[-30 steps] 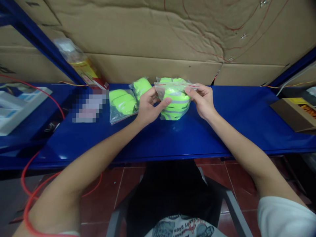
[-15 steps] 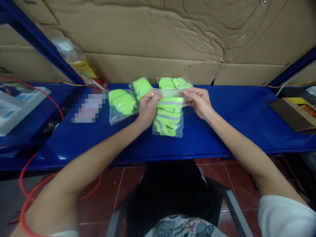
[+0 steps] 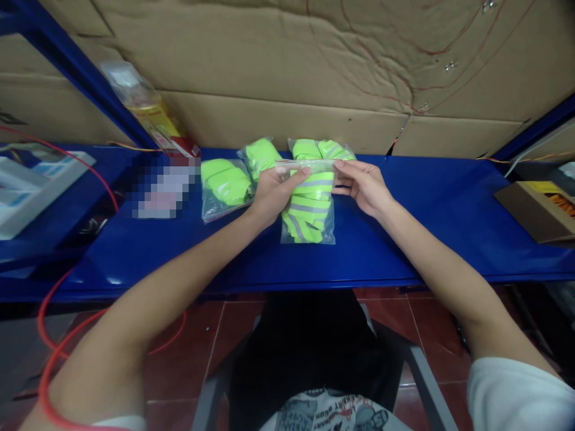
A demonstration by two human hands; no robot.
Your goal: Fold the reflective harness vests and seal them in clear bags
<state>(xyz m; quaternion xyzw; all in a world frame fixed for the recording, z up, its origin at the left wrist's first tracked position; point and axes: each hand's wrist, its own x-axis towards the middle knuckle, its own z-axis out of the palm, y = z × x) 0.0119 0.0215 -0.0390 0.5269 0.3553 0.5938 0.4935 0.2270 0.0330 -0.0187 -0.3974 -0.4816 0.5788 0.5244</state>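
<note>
Between my hands is a clear zip bag point(image 3: 309, 206) holding folded neon-yellow fabric with grey reflective stripes. My left hand point(image 3: 275, 190) is closed on the bag's upper left, its thumb lying over the front below the seal. At the top right corner, my right hand point(image 3: 363, 182) pinches the bag's edge between thumb and fingers. Just left of my left hand lies another clear bag point(image 3: 225, 184) of neon-yellow fabric. Behind it rests a second filled bag point(image 3: 260, 157), and a third bag point(image 3: 321, 149) sits beyond the one I hold, partly covered by it.
The blue table point(image 3: 431, 239) stands against a cardboard wall point(image 3: 269, 54). A plastic bottle point(image 3: 144, 111) with yellow contents stands back left. An open cardboard box point(image 3: 534, 209) is at the right. A red hose point(image 3: 45, 359) loops at lower left, near my left arm.
My left thumb has slid right across the bag's front, just below the seal. My right hand keeps its pinch at the corner. The whole view has shifted slightly.
</note>
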